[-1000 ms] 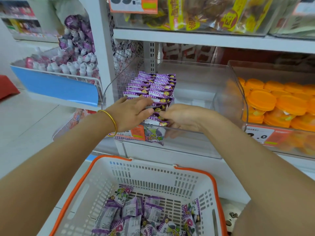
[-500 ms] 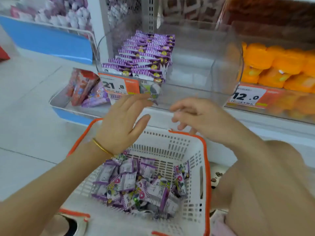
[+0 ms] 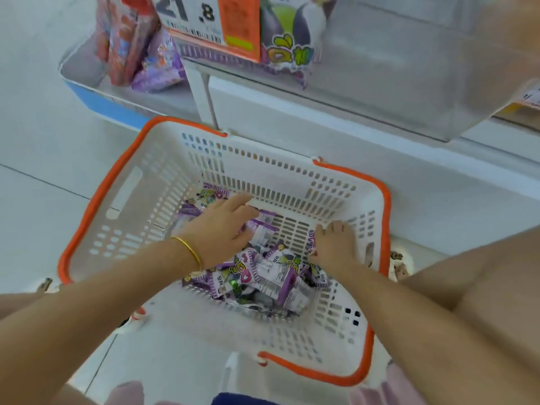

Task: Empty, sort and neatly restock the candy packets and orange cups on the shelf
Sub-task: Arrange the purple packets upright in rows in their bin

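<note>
I'm viewing through the single head camera, which is pointing steeply down and slightly forward, sitting close over the white basket [image 3: 100, 194] filling mid-frame; the shelf front [image 3: 292, 112] is crossing the top edge, probably just ahead, its right end blurring out.

Bright, cool, even light fills our view, leaving only faint soft shadows on the floor [image 3: 43, 141] beside the basket [image 3: 131, 229]. The wide lens bows straight lines and stretches our forearms [image 3: 87, 302] at the edges. The shelf [image 3: 380, 83] up top is smeared with blur, and the packets [image 3: 274, 273] look soft.
</note>
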Action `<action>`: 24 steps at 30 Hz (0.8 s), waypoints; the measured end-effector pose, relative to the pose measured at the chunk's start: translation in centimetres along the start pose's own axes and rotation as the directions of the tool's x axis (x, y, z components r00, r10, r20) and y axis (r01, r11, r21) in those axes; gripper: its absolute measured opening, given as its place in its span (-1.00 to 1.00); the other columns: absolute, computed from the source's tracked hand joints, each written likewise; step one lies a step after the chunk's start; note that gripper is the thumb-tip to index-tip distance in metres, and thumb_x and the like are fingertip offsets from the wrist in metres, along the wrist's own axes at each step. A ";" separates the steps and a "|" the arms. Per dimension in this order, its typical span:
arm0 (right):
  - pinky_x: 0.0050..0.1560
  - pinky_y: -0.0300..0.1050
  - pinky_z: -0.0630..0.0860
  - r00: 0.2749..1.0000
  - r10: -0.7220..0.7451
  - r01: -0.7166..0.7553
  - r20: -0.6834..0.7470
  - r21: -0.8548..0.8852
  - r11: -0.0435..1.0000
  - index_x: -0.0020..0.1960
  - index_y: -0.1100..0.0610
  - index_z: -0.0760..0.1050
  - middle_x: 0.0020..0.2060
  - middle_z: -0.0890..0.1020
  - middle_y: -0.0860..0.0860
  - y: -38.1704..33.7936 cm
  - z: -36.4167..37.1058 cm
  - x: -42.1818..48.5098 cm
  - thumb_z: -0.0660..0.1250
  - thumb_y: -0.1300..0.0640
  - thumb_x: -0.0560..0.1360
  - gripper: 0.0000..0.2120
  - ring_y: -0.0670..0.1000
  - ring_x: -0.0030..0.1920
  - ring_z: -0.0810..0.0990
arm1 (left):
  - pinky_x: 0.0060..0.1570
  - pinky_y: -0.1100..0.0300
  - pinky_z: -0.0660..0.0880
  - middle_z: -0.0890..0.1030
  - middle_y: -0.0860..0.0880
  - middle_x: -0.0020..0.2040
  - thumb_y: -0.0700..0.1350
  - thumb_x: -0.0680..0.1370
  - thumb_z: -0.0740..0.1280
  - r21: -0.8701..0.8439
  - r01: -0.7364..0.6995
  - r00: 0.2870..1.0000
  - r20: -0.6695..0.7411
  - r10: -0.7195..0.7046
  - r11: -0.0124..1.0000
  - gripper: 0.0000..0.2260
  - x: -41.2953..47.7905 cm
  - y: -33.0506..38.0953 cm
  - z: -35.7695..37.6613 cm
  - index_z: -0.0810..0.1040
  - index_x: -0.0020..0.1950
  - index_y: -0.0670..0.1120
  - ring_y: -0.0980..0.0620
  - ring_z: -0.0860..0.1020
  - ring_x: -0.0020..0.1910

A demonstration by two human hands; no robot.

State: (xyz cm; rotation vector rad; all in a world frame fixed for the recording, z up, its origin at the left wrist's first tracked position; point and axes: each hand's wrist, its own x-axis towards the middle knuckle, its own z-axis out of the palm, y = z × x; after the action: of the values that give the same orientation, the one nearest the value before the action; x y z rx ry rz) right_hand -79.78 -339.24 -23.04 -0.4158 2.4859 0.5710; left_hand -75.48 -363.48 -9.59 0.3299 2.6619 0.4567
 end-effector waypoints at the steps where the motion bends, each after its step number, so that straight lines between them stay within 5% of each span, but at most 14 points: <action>1: 0.30 0.09 0.32 1.000 0.002 -0.002 0.000 -0.063 0.998 0.46 0.23 0.15 0.32 0.38 0.23 -0.3 0.6 0.6 0.23 -0.39 0.41 -0.11 0.23 0.31 0.34 | 0.41 0.09 0.14 0.09 -0.01 0.53 -0.02 0.63 0.11 -0.021 0.021 1.000 0.021 -0.021 1.000 -0.63 0.2 -0.2 0.1 0.28 0.44 -0.01 -0.08 0.10 0.48; 4: 0.20 0.04 0.36 1.000 0.008 -0.008 -0.001 -0.173 0.985 0.33 0.22 0.35 0.20 0.45 0.16 -0.6 1.3 1.7 0.31 -0.31 0.41 -0.27 0.16 0.17 0.38 | 0.42 0.06 0.14 0.10 -0.02 0.52 0.00 0.63 0.11 -0.055 0.062 0.996 0.062 -0.059 0.997 -0.63 0.5 -0.7 0.4 0.28 0.44 0.00 -0.07 0.08 0.49; 8: 0.25 0.07 0.31 0.999 -0.025 0.029 0.021 -0.189 0.981 0.24 0.12 0.47 0.23 0.42 0.12 -0.9 1.0 2.3 0.35 -0.17 0.45 -0.51 0.15 0.24 0.34 | 0.42 0.06 0.15 0.12 -0.04 0.52 -0.01 0.63 0.12 -0.082 0.076 0.995 0.072 -0.071 0.994 -0.64 0.6 -0.7 0.7 0.29 0.42 0.00 -0.08 0.10 0.49; 11: 0.19 0.04 0.34 0.999 -0.043 0.043 -0.012 -0.036 0.998 0.24 0.08 0.41 0.15 0.53 0.05 -1.0 0.6 1.5 0.39 -0.03 0.45 -0.58 0.10 0.22 0.41 | 0.44 0.03 0.16 0.11 -0.03 0.51 -0.01 0.63 0.12 -0.090 0.077 0.994 0.084 -0.070 0.993 -0.65 0.3 -0.5 0.8 0.29 0.42 0.00 -0.08 0.12 0.48; 14: -0.12 -0.05 0.45 0.999 0.007 0.005 -0.051 0.224 0.975 0.14 0.09 0.36 -0.02 0.60 0.04 -0.3 -2.0 0.1 0.35 0.15 0.48 -0.72 0.08 -0.02 0.56 | 0.43 0.09 0.17 0.15 -0.03 0.50 -0.02 0.62 0.13 -0.133 0.073 0.995 0.081 -0.063 0.988 -0.63 -0.1 0.1 0.5 0.29 0.43 -0.01 -0.04 0.15 0.47; 17: -0.28 -0.12 0.42 0.997 0.055 -0.006 -0.056 0.648 0.762 0.08 0.10 0.35 -0.16 0.53 -0.03 1.2 -7.2 -2.1 0.44 0.11 0.43 -0.67 -0.01 -0.22 0.53 | 0.32 0.14 0.31 0.27 -0.05 0.43 -0.02 0.61 0.17 -0.282 0.164 0.984 0.110 -0.138 0.945 -0.59 -0.4 1.2 -0.3 0.26 0.45 -0.06 0.00 0.36 0.31; 19: -0.19 -0.16 0.41 0.998 -0.008 0.063 -0.070 0.838 0.542 0.20 0.11 0.37 -0.04 0.50 -0.07 1.6 -11.1 -4.6 0.52 0.07 0.36 -0.49 -0.05 -0.13 0.52 | 0.23 0.06 0.45 0.37 -0.08 0.37 0.00 0.60 0.21 -0.515 0.275 0.961 0.157 -0.226 0.812 -0.55 -0.7 2.2 -0.9 0.23 0.45 -0.09 -0.03 0.48 0.15; 22: -0.20 -0.37 0.45 0.979 -0.064 0.203 -0.193 0.947 0.248 0.24 0.07 0.35 0.04 0.50 -0.06 1.4 -15.4 -9.3 0.55 0.12 0.33 -0.43 -0.07 -0.03 0.51 | 0.11 -0.02 0.54 0.50 -0.13 0.25 0.00 0.56 0.28 -0.819 0.293 0.943 0.164 -0.288 0.493 -0.49 -1.4 3.8 -1.8 0.21 0.44 -0.13 -0.06 0.55 0.06; 24: -0.10 -0.31 0.52 0.966 -0.079 0.256 -0.247 0.957 0.136 0.17 0.03 0.33 0.03 0.57 -0.03 1.0 -16.5 -11.6 0.55 0.15 0.32 -0.46 -0.08 -0.04 0.57 | 0.02 -0.07 0.57 0.56 -0.15 0.10 -0.02 0.52 0.33 -0.862 0.212 0.948 0.068 -0.310 0.460 -0.47 -2.1 4.4 -2.3 0.22 0.42 -0.12 -0.12 0.59 -0.06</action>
State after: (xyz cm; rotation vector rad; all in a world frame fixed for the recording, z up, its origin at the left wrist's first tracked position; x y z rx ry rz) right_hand -78.25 -344.31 -3.53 -0.1504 2.2492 -1.2975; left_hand -73.93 -360.69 -5.22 -0.4361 2.1158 1.6335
